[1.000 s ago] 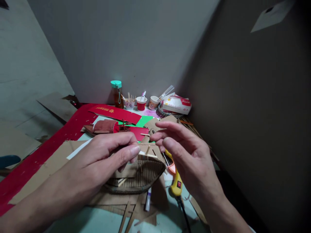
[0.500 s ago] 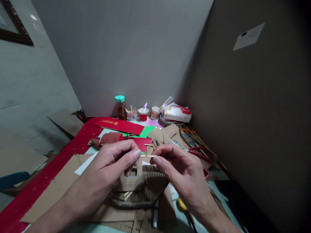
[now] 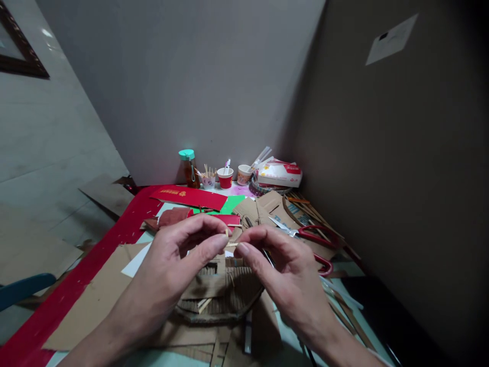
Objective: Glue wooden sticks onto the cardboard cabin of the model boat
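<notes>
Both forearms reach forward; the left hand (image 3: 179, 255) and right hand (image 3: 280, 265) meet fingertip to fingertip, each grip pinched shut.

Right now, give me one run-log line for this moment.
left hand: pinching stick | right hand: pinching stick's other end | below: cardboard boat | scissors: right of the hands

Pale bare-wood stick (image 3: 230, 244) between both hands; ribbed matt cardboard boat hull (image 3: 221, 295) beneath them; glossy red-plastic-handled metal scissors (image 3: 305, 235) beyond the right.

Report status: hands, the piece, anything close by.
Left hand and right hand pinch small stick. Cardboard boat directly below. Red scissors lie right.
</notes>
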### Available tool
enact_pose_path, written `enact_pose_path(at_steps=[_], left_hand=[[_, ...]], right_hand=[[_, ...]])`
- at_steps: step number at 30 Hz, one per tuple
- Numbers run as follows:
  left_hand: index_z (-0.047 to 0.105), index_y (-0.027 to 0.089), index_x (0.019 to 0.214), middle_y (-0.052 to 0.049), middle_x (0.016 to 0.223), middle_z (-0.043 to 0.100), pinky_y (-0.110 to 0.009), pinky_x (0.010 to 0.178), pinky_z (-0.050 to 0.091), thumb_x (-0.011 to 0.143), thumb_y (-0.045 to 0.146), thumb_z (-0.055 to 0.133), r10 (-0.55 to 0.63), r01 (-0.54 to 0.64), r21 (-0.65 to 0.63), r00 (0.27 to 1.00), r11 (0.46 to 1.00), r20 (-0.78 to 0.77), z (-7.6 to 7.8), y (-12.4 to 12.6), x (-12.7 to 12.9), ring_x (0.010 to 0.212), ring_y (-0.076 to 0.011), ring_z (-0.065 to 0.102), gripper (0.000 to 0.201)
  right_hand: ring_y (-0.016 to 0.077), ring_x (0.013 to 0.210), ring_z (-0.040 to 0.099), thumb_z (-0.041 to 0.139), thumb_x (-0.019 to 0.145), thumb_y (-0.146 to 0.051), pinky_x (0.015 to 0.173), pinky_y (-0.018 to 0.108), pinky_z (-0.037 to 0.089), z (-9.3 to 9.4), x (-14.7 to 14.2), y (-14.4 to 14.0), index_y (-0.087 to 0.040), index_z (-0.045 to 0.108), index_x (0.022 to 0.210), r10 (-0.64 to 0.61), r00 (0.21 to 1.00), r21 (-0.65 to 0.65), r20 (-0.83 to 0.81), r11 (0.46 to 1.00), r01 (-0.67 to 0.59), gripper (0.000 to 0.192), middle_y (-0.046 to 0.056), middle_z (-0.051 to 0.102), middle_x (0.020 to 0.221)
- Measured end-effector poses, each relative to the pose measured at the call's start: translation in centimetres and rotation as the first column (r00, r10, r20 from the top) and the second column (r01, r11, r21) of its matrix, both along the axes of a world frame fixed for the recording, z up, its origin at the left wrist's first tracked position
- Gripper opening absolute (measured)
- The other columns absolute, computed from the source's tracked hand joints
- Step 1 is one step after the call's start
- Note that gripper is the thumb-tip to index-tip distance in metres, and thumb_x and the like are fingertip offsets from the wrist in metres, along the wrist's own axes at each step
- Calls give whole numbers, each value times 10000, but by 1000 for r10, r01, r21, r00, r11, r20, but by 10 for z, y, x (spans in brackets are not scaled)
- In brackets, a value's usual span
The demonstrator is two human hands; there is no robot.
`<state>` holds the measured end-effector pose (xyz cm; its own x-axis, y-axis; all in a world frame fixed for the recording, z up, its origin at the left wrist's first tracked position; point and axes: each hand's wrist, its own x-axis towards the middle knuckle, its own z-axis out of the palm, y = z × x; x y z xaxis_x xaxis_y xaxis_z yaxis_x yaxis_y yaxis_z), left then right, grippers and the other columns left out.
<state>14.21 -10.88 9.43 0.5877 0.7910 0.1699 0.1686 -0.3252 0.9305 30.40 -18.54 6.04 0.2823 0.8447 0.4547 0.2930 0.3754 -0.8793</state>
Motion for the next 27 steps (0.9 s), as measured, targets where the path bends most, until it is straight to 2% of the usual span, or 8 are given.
enact_pose_path(at_steps=[5, 10, 17, 27], left_hand=[[713, 280, 871, 43, 868, 662, -228, 691, 455, 956, 407, 660, 31, -29, 45, 998, 999, -46, 2, -2, 4, 820, -151, 592, 161], [688, 265, 821, 53, 794, 623, -223, 665, 443, 945, 368, 672, 41, -40, 19, 998, 999, -47, 2, -3, 4, 752, -131, 572, 162], [678, 260, 813, 46, 804, 618, -225, 658, 438, 959, 367, 653, 19, -17, 28, 998, 999, -58, 0, -1, 3, 766, -136, 560, 184], [696, 255, 799, 34, 824, 648, -214, 689, 480, 941, 346, 673, 22, -22, -2, 1000, 1000, -20, 1, -5, 2, 782, -145, 607, 171]], right_hand=[[130, 652, 598, 654, 919, -219, 623, 261, 454, 2, -1, 0, -205, 703, 813, -24, 1000, 15, 19, 1000, 23, 117, -22, 710, 735], [121, 657, 599, 670, 918, -213, 639, 265, 449, -1, -2, 0, -208, 708, 830, -37, 998, 23, 49, 999, 36, 96, -33, 723, 766], [129, 667, 626, 669, 918, -206, 648, 270, 466, -6, -2, 1, -200, 719, 843, -38, 999, 66, 34, 997, 35, 90, -22, 739, 766], [140, 689, 638, 659, 910, -207, 682, 294, 460, -4, -3, 0, -210, 704, 818, -46, 999, 29, 20, 999, 45, 102, -27, 736, 767]])
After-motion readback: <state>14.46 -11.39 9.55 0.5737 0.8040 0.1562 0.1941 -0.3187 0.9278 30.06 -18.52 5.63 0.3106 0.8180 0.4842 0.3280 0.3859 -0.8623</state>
